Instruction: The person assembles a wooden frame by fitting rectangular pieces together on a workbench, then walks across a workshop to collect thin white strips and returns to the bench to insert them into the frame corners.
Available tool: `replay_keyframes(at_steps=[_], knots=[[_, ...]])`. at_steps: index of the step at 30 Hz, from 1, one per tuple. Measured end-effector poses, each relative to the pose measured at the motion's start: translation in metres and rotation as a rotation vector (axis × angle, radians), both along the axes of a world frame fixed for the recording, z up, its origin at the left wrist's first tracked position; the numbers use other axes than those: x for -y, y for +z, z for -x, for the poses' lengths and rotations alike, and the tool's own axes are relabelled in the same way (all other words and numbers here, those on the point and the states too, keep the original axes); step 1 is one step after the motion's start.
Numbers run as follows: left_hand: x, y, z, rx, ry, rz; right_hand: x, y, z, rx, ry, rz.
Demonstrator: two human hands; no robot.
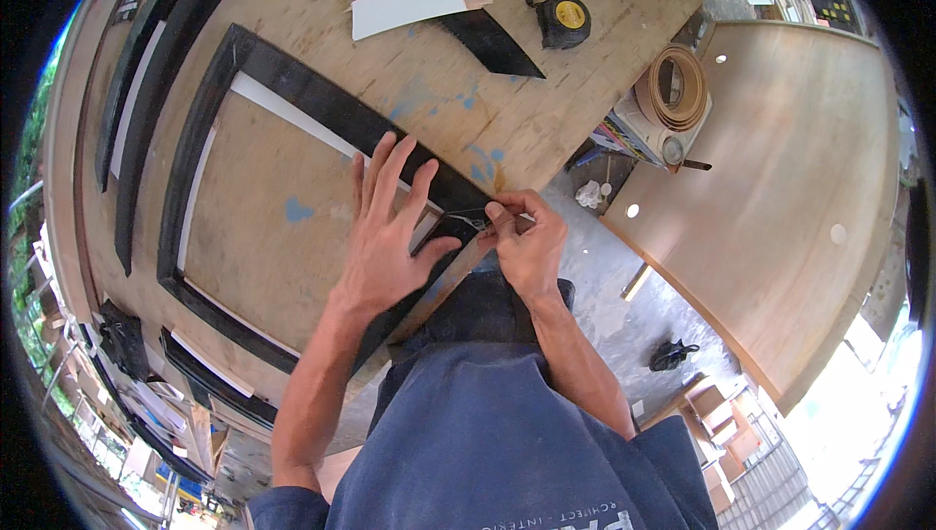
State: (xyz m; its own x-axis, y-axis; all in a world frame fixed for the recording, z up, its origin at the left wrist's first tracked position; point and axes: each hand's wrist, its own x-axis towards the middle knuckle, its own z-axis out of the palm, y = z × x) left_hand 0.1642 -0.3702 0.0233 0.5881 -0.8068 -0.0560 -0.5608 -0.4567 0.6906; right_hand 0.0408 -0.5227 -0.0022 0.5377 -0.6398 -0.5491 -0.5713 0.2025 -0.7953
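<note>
A black rectangular frame (pixel 312 94) with a white inner edge lies flat on the plywood worktable (pixel 283 208). My left hand (pixel 380 255) rests over its near right end, fingers spread; the fingertips touch the long black rail and the thumb reaches toward the short end piece. At the frame's right corner my right hand (pixel 533 242) is closed in a pinch. Whatever sits between thumb and forefinger is too small and hidden to name. A thin light sliver (pixel 472 222) shows at the corner joint beside those fingers.
Beyond the frame lie a black strip (pixel 502 47), a white splintered board piece (pixel 405 9) and a tape measure (pixel 564 21). Long black strips (pixel 148 130) line the left. Right of the table are a coiled brown band (pixel 673 91) and a large wooden panel (pixel 770 169).
</note>
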Motion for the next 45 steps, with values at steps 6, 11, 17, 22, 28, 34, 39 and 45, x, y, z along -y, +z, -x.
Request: replay_keyframes(at_steps=[6, 11, 17, 22, 28, 34, 39, 45], knots=[[-0.005, -0.020, 0.061, 0.109, 0.146, 0.007, 0.002, -0.002, 0.001, 0.052, -0.007, 0.005], [-0.002, -0.034, 0.088, 0.235, 0.147, -0.027, 0.004, -0.007, 0.003, 0.036, 0.000, -0.041], [-0.005, -0.046, 0.096, 0.338, 0.119, -0.087, 0.008, -0.002, 0.000, 0.047, -0.009, -0.118], [-0.004, -0.046, 0.095, 0.369, 0.102, -0.094, 0.010, -0.009, 0.004, 0.084, 0.029, -0.101], [-0.002, -0.045, 0.095, 0.380, 0.109, -0.089, 0.010, -0.016, 0.006, 0.088, 0.064, -0.049], [-0.005, -0.036, 0.085, 0.221, 0.227, 0.138, 0.010, -0.006, 0.000, 0.068, 0.060, -0.052], [0.007, -0.032, 0.073, 0.221, 0.211, 0.226, 0.011, -0.007, 0.000, 0.078, 0.047, -0.068], [0.021, -0.034, 0.062, 0.266, 0.066, 0.187, 0.012, -0.008, 0.000, 0.049, 0.119, 0.020]])
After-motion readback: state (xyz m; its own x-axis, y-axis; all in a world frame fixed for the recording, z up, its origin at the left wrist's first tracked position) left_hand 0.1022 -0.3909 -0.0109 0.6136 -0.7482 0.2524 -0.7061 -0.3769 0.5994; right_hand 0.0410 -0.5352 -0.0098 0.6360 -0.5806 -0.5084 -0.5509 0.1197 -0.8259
